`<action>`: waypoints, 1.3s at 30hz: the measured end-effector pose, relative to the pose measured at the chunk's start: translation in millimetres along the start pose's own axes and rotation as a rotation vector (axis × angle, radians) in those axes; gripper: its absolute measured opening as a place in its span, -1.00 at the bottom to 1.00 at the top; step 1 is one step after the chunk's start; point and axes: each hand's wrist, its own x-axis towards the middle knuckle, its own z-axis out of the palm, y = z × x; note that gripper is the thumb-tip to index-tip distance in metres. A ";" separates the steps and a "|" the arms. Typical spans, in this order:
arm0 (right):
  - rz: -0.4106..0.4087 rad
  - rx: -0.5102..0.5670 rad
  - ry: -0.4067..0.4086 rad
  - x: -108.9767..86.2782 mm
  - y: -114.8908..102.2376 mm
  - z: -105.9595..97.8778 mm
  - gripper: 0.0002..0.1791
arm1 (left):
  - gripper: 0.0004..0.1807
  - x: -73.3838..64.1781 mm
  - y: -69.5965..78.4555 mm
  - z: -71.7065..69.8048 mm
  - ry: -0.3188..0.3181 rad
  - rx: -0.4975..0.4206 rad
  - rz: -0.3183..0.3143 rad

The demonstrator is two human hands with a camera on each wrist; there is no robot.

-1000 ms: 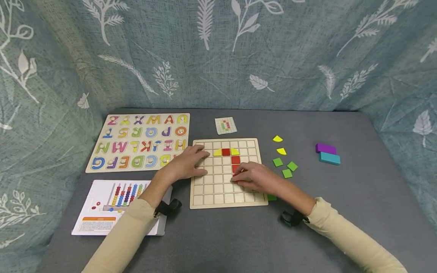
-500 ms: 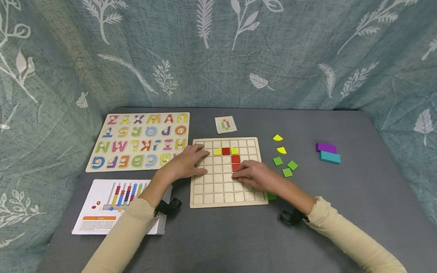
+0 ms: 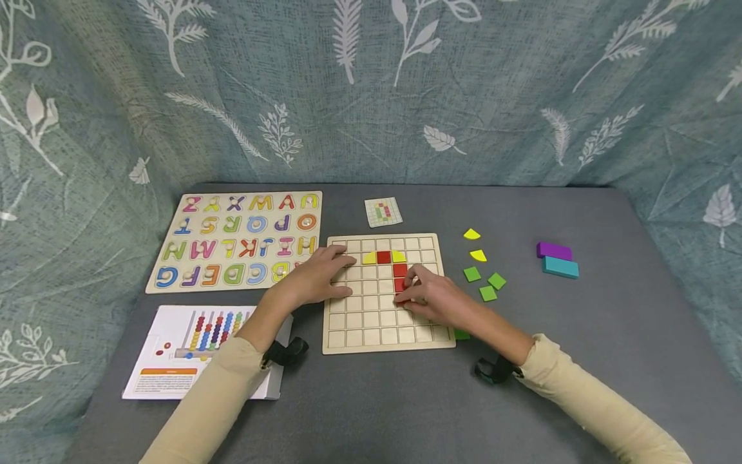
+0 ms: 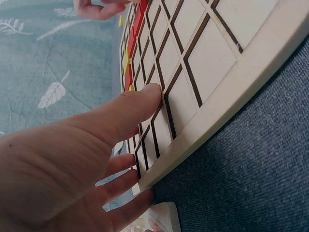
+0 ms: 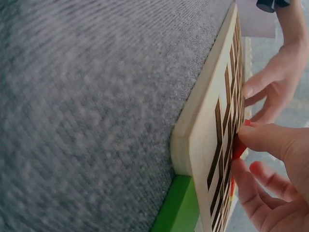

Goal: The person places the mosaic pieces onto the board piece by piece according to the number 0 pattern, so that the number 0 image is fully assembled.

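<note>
Red tile seemingly pinched in right-hand grip over grid board, left hand flat.

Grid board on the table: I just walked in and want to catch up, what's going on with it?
A person is filling the wooden grid board with coloured tiles. Their left hand rests flat on the board's left side. Their right hand pinches a red tile at a cell below the other red ones. Two yellow pieces flank a red tile in the second row. Spare green tiles and yellow pieces lie to the right; an alphabet puzzle sits to the left.
</note>
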 end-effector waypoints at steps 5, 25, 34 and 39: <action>0.001 -0.009 -0.022 1.6 -0.2 0.3 -0.83 | -0.32 0.0 1.1 -1.3 -0.010 -0.005 -0.012; 0.276 0.010 0.140 -35.9 53.5 -56.1 -0.67 | -0.33 0.6 0.2 0.8 -0.014 -0.008 -0.003; 0.409 0.013 0.123 -52.8 79.8 -66.5 -0.64 | -0.32 0.0 0.0 1.8 -0.016 -0.011 0.004; 0.466 0.039 0.085 -51.2 84.9 -66.0 -0.61 | -0.32 -0.4 -0.8 0.8 -0.007 -0.010 0.003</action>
